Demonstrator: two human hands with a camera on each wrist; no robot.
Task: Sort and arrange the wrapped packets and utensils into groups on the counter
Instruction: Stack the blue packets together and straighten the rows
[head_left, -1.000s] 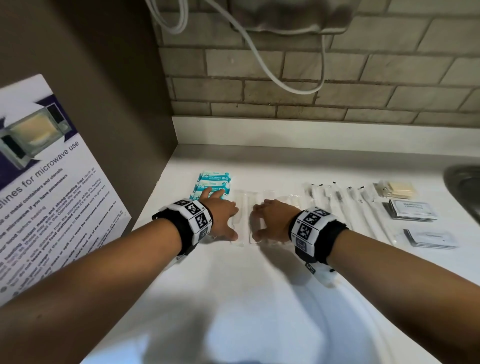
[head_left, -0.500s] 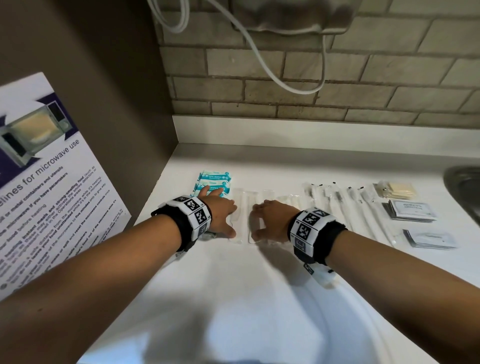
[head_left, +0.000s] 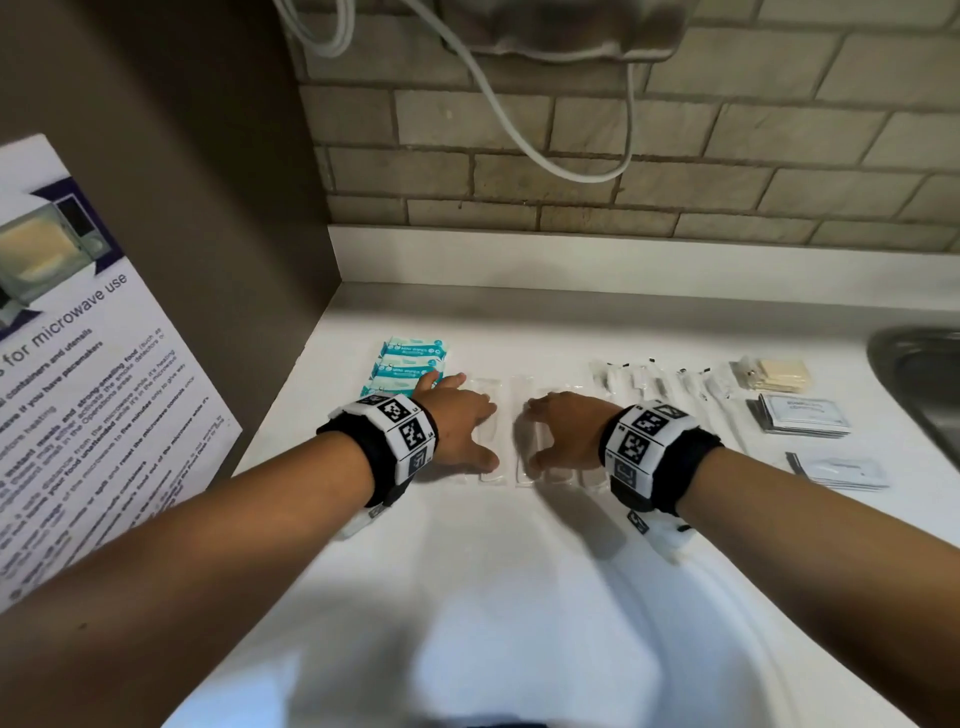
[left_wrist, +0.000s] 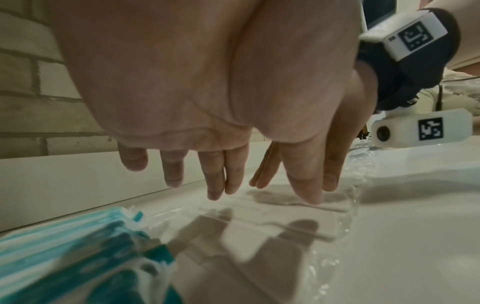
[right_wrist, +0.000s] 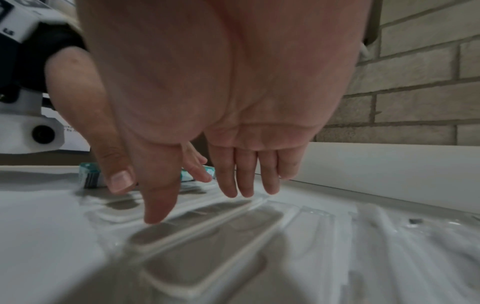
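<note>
Teal-and-white packets (head_left: 410, 366); clear wrappers (head_left: 492, 431); white counter (head_left: 519, 571); black-and-white checker-marked wristbands (head_left: 400, 436); tan brick wall (head_left: 675, 156).

Two hands: left hand (head_left: 460, 426) and right hand (head_left: 569, 434), each above a tagged wristband. Teal packets (head_left: 410, 366) at centre left of the head view: about three in an overlapping pile, exact number unclear. Clear wrapped utensils (head_left: 511, 431) under the hands: at least four side by side. White wrapped sticks (head_left: 649, 382) to the right: several, too blurred to count. One beige packet pile (head_left: 779, 375), and two stacks of grey sachets (head_left: 802, 414).
</note>
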